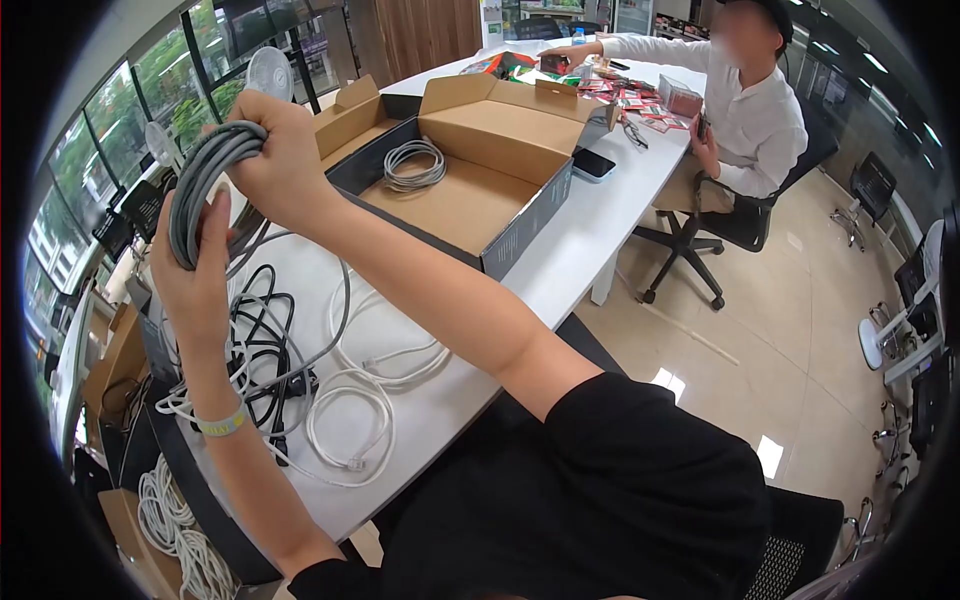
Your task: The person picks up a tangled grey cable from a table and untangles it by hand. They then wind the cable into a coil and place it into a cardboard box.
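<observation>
A looped grey cable (pixel 192 190) is held up over the left end of the table. My right hand (pixel 280 160) is closed around the top of the coil. My left hand (pixel 195 285) grips the lower part, thumb on the inner side of the loops. From the coil a grey length hangs down to the tabletop. Below lie a tangle of black cables (pixel 262 350) and loose white cables (pixel 345 420). An open cardboard box (pixel 470 205) stands beyond my right forearm, with one coiled grey cable (pixel 414 164) inside.
A phone (pixel 593 164) lies right of the box on the white table (pixel 545 290). Across the table sits a person in a white shirt (pixel 755 120), near red packets (pixel 640 100). At lower left, a carton (pixel 125 530) holds bundled white cables (pixel 175 520). Office chairs (pixel 870 190) stand at right.
</observation>
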Available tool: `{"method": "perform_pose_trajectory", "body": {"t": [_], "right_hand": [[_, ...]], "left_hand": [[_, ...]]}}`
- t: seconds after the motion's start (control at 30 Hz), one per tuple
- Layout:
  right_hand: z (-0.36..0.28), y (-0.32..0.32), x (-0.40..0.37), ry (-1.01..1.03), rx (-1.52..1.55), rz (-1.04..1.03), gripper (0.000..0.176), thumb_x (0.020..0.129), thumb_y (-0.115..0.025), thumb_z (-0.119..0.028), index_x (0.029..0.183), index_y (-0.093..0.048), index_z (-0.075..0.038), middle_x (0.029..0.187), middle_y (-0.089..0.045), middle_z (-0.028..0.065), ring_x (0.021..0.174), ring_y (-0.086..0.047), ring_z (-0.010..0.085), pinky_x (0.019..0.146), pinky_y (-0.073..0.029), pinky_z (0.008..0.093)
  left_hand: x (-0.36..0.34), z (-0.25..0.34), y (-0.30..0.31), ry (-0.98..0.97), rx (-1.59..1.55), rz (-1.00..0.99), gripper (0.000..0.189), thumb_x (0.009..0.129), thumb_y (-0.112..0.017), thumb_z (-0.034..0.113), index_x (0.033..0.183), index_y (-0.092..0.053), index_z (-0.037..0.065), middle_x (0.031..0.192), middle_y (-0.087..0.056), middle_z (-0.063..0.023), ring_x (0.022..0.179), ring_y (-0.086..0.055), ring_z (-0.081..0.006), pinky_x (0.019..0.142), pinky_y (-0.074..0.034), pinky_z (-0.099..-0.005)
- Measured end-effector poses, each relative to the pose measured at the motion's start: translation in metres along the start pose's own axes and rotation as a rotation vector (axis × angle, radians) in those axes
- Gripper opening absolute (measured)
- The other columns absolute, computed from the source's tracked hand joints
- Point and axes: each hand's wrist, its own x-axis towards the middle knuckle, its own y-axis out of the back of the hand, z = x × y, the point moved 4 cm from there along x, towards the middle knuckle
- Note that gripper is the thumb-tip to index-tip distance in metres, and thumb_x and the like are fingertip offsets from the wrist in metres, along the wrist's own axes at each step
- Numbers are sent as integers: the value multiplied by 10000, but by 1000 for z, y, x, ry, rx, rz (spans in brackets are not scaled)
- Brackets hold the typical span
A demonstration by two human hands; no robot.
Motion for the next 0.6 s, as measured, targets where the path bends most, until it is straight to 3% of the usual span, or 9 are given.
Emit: {"method": "perform_pose_trajectory", "body": {"t": [0.17,0.23,0.27,0.33,0.4,0.47,0.5,0.6], "right_hand": [[8,1,3,-125,166,93,189,734,-565,11,603,-437,-36,524,-403,-11,502,-333,45,438,-285,236],[10,3,2,-362,409,145,146,746,-549,11,667,-458,-72,519,-388,-30,444,-362,40,412,-299,227],[6,5,2,-364,407,145,146,746,-549,11,667,-458,-72,519,-388,-30,444,-362,40,412,-299,227],[1,8,3,-479,658,234,114,772,-536,-12,720,-464,-84,528,-387,-28,396,-346,66,391,-300,235],[2,8,1,-520,696,250,120,789,-553,-56,727,-457,-95,532,-383,-25,415,-341,79,410,-317,247],[5,3,-6,-603,836,302,160,800,-568,-96,710,-437,-107,527,-358,-29,449,-354,80,447,-344,256],[5,-4,-10,-633,877,283,186,809,-575,-132,708,-419,-119,529,-339,-33,480,-367,83,481,-364,266],[10,-30,-30,-829,1037,317,212,808,-590,-148,709,-404,-126,548,-338,-31,481,-363,83,472,-363,266]], "left_hand": [[3,-4,-2,-81,-155,17,202,849,-579,167,978,-588,12,897,-565,-46,803,-535,-96,700,-447,-231],[2,-14,-9,111,-335,-88,286,837,-595,220,1025,-577,6,1000,-578,-72,938,-539,-126,792,-439,-266],[-1,-15,-10,113,-336,-88,286,837,-595,220,1025,-577,6,1000,-578,-72,938,-539,-126,792,-439,-266],[-10,-29,-23,400,-472,-213,405,831,-595,262,1117,-534,-18,1105,-566,-99,1006,-532,-150,884,-394,-279],[-7,-37,-31,379,-442,-254,451,849,-573,224,1203,-472,-36,1173,-533,-112,1051,-506,-151,919,-371,-282],[-4,-15,-29,-57,-298,13,417,866,-544,189,1203,-474,-48,1169,-541,-106,1042,-509,-143,899,-384,-278],[-4,-12,-23,-96,-242,54,372,878,-486,128,1202,-478,-54,1254,-482,-141,1083,-511,-173,941,-367,-283],[-7,-20,-3,-142,-221,158,331,874,-475,103,1165,-508,-53,1187,-536,-129,1049,-522,-158,920,-382,-280]]}}
